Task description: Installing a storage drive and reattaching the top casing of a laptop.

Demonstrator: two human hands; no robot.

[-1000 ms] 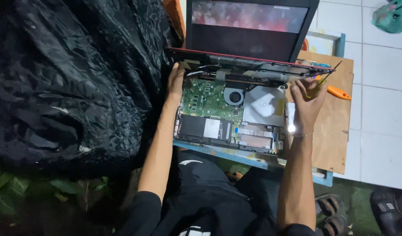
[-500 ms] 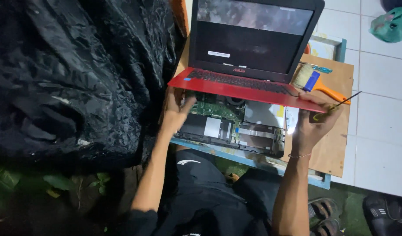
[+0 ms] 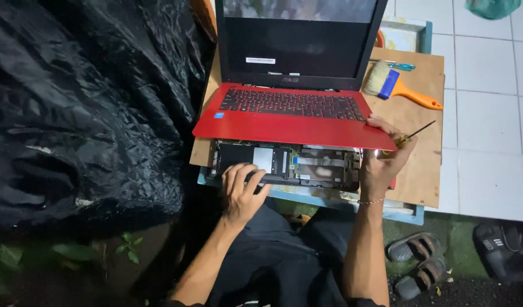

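Plywood board (image 3: pixel 412 170) on white-tiled floor (image 3: pixel 489 142). Left hand (image 3: pixel 243 190), fingers spread, presses the laptop base (image 3: pixel 307 165); right hand (image 3: pixel 384 156) grips screwdriver (image 3: pixel 412 135) and red keyboard cover (image 3: pixel 290 122), now lowered further than before.

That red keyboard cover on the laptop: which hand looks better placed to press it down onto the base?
Probably the right hand: it already grips the red keyboard cover at its front right corner, alongside a thin screwdriver. The left hand rests lower, on the exposed laptop base, under the cover's raised edge.

Laptop (image 3: pixel 295 108): red, screen upright at 12 o'clock, keyboard cover lifted.
Base (image 3: pixel 307 165): internals exposed at 6 o'clock.
Screwdriver (image 3: pixel 412 135): thin, at 3 o'clock.
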